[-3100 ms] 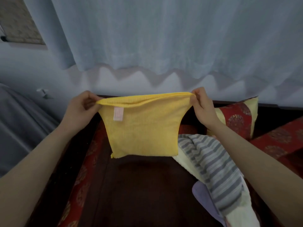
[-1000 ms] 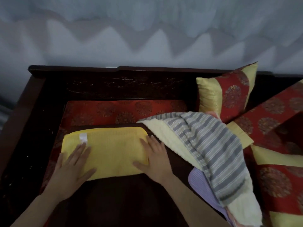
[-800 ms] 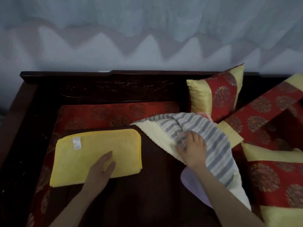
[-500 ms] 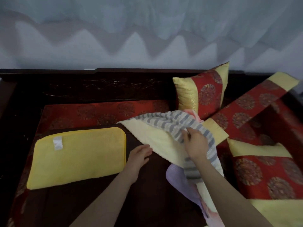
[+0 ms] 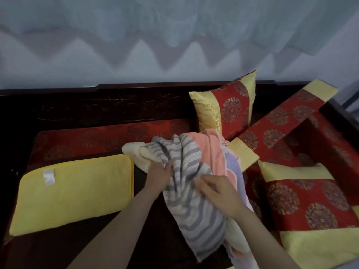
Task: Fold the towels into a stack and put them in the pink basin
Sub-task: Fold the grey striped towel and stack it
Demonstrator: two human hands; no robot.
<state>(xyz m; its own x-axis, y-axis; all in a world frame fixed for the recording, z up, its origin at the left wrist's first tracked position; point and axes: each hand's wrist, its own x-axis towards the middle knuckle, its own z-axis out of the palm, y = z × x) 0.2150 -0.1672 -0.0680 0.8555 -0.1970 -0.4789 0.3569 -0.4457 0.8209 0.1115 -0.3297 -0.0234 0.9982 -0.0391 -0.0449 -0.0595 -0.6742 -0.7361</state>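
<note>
Left hand (image 5: 158,175) now has its fingers curled into the near-left edge of the grey-and-white striped towel (image 5: 194,210). Half a second ago it was empty and crossing over from the yellow towel (image 5: 71,191). Right hand (image 5: 219,193) also grips the striped towel, fingers bunched into the cloth at its right side, so both hands hold the same piece. The striped towel is dragged off the heap toward the person and hangs crumpled between the hands, not spread. Pulling it uncovers a peach towel (image 5: 211,152) behind and a lilac towel (image 5: 233,167) on the right, while the cream towel (image 5: 136,154) is pushed into a lump just behind the left hand. The yellow towel lies folded flat on the dark wooden seat (image 5: 58,249), label up, left of the heap and untouched. Red-and-gold cushion (image 5: 229,109) stands behind the pile. Judgement: first towel is folded, second one is just being picked out and still needs shaking open. At least three more wait in the heap, so the task is early. The pink basin is not in view.
</note>
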